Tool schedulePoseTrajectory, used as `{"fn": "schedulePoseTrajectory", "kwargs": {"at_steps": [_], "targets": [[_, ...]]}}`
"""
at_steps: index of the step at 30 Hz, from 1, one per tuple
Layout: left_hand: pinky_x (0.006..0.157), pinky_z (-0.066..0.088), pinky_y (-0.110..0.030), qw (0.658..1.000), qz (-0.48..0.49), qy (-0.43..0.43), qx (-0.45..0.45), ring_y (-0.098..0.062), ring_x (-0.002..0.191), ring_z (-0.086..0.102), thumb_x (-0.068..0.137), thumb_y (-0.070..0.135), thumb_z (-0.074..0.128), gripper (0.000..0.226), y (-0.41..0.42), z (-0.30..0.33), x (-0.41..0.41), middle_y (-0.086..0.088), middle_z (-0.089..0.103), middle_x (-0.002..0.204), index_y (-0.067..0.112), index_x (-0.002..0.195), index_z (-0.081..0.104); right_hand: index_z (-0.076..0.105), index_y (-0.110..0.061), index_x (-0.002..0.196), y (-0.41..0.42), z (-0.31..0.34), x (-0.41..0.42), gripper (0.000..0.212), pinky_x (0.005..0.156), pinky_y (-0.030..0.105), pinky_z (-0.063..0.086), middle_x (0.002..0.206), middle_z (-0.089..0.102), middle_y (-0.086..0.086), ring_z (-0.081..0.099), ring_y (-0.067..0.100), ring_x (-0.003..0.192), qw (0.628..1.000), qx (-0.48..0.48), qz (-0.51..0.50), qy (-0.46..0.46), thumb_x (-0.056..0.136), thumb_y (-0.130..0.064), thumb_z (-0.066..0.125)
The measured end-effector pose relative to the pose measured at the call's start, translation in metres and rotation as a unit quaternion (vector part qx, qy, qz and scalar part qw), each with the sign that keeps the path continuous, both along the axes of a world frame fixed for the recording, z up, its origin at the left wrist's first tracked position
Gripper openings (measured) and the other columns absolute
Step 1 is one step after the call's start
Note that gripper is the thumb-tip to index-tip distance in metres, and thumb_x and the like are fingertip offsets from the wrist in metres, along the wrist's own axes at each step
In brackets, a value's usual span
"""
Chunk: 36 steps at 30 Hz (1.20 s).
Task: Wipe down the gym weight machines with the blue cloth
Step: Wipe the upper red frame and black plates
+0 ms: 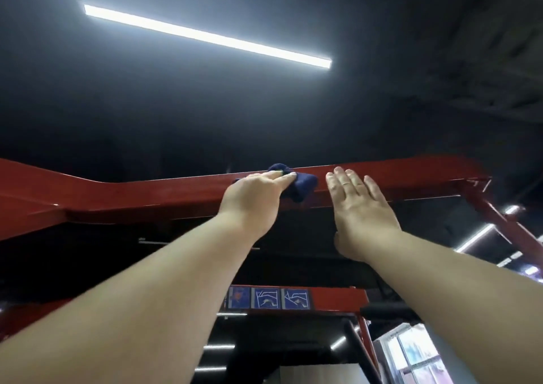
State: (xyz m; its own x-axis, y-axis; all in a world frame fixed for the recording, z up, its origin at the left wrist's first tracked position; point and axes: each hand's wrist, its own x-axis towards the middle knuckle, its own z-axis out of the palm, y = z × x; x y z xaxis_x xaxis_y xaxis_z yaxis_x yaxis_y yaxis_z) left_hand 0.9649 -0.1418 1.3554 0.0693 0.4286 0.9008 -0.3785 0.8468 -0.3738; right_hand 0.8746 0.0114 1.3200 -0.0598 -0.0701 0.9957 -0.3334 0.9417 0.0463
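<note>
Overhead, a red beam (176,195) of the weight machine runs left to right across the view, and the blue cloth (302,182) sits bunched on its top edge, near the middle. The left hand (255,198) reaches up and presses the cloth against the beam with fingers nearly straight laid over it, not curled round it. The right hand (361,204) lies flat and open just right of the cloth, palm on the beam face, holding nothing. The cloth looks soft, light and limp, so it will likely bunch and slide under the fingers; spreading it flat beneath the palm should give better contact. The painted steel looks glossy and smooth, probably slippery for a bracing hand. Lower down, a red crossbar carries instruction stickers (267,298).
</note>
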Motion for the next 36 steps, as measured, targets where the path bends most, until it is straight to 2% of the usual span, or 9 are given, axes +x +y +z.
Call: {"fn": "schedulePoseTrajectory", "kwargs": {"at_steps": [3, 5, 10, 12, 17, 19, 23, 29, 36], "targets": [[0.095, 0.048, -0.037, 0.984, 0.066, -0.002, 0.164, -0.029, 0.126, 0.051, 0.095, 0.006, 0.044, 0.066, 0.005, 0.023, 0.016, 0.003, 0.044, 0.147, 0.035, 0.151, 0.026, -0.026, -0.01, 0.15, 0.009, 0.0, -0.002, 0.105, 0.121, 0.042, -0.01, 0.159, -0.028, 0.007, -0.024, 0.022, 0.147, 1.0, 0.017, 0.001, -0.004, 0.087, -0.022, 0.057], [0.091, 0.05, -0.041, 0.975, 0.093, 0.01, 0.2, -0.032, 0.122, 0.052, 0.095, 0.007, 0.044, 0.065, 0.012, 0.016, 0.017, -0.002, 0.046, 0.143, 0.029, 0.153, 0.023, -0.026, -0.01, 0.15, 0.011, 0.002, -0.002, 0.106, 0.121, 0.042, -0.01, 0.159, -0.029, 0.008, -0.025, 0.023, 0.147, 1.0, 0.026, 0.0, -0.001, 0.087, -0.021, 0.058], [0.101, 0.045, -0.037, 0.999, 0.038, -0.003, 0.013, -0.024, 0.136, 0.041, 0.095, 0.005, 0.045, 0.068, 0.026, -0.021, -0.008, 0.005, 0.034, 0.155, 0.028, 0.155, 0.022, -0.025, -0.01, 0.151, 0.015, -0.001, -0.006, 0.106, 0.121, 0.042, -0.009, 0.16, -0.027, 0.008, -0.024, 0.023, 0.147, 0.999, 0.031, 0.018, 0.013, 0.087, -0.022, 0.059], [0.104, 0.043, -0.036, 0.999, 0.046, -0.021, 0.012, -0.023, 0.136, 0.042, 0.095, 0.006, 0.045, 0.068, 0.016, -0.009, 0.005, 0.009, 0.033, 0.156, 0.031, 0.154, 0.023, -0.023, -0.011, 0.151, 0.016, -0.001, -0.003, 0.102, 0.121, 0.042, -0.009, 0.16, -0.026, 0.007, -0.023, 0.023, 0.148, 0.999, 0.034, 0.012, 0.009, 0.088, -0.023, 0.056], [0.098, 0.047, -0.043, 0.96, 0.101, -0.011, 0.26, -0.032, 0.126, 0.05, 0.096, 0.009, 0.046, 0.063, -0.03, 0.004, 0.047, -0.003, 0.047, 0.143, 0.036, 0.15, 0.028, -0.016, -0.008, 0.153, -0.001, -0.008, 0.014, 0.089, 0.122, 0.043, -0.006, 0.161, -0.02, 0.009, -0.018, 0.024, 0.149, 0.999, -0.013, 0.029, -0.011, 0.091, -0.021, 0.047], [0.097, 0.048, -0.044, 0.97, 0.079, -0.009, 0.231, -0.034, 0.125, 0.051, 0.096, 0.009, 0.044, 0.058, -0.03, -0.002, 0.044, -0.002, 0.049, 0.143, 0.032, 0.148, 0.033, -0.015, -0.009, 0.154, -0.021, -0.015, 0.024, 0.088, 0.122, 0.043, -0.006, 0.161, -0.02, 0.009, -0.019, 0.025, 0.149, 0.999, -0.006, 0.042, 0.025, 0.092, -0.021, 0.047], [0.101, 0.046, -0.039, 0.998, 0.019, -0.043, 0.032, -0.028, 0.131, 0.048, 0.095, 0.007, 0.05, 0.065, -0.044, -0.017, 0.039, 0.005, 0.044, 0.15, 0.033, 0.151, 0.03, -0.019, -0.011, 0.152, -0.077, -0.021, 0.05, 0.091, 0.121, 0.038, -0.011, 0.161, -0.023, 0.005, -0.023, 0.02, 0.148, 0.992, 0.048, 0.1, 0.056, 0.093, -0.022, 0.048], [0.098, 0.046, -0.041, 0.969, 0.094, -0.052, 0.221, -0.03, 0.127, 0.049, 0.094, 0.007, 0.048, 0.068, -0.13, 0.008, 0.101, 0.001, 0.046, 0.144, 0.038, 0.151, 0.025, -0.013, -0.015, 0.155, -0.131, 0.005, 0.084, 0.093, 0.123, 0.039, -0.004, 0.163, -0.015, 0.004, -0.014, 0.02, 0.15, 0.988, 0.012, 0.154, 0.01, 0.092, -0.031, 0.054], [0.098, 0.048, -0.039, 0.998, 0.055, -0.033, 0.026, -0.027, 0.128, 0.051, 0.094, 0.002, 0.045, 0.07, -0.158, 0.003, 0.088, 0.008, 0.042, 0.15, 0.033, 0.153, 0.025, -0.014, -0.016, 0.155, -0.177, 0.009, 0.095, 0.098, 0.122, 0.04, -0.008, 0.162, -0.021, 0.003, -0.019, 0.02, 0.149, 0.993, 0.014, 0.115, -0.027, 0.09, -0.033, 0.057]]}}
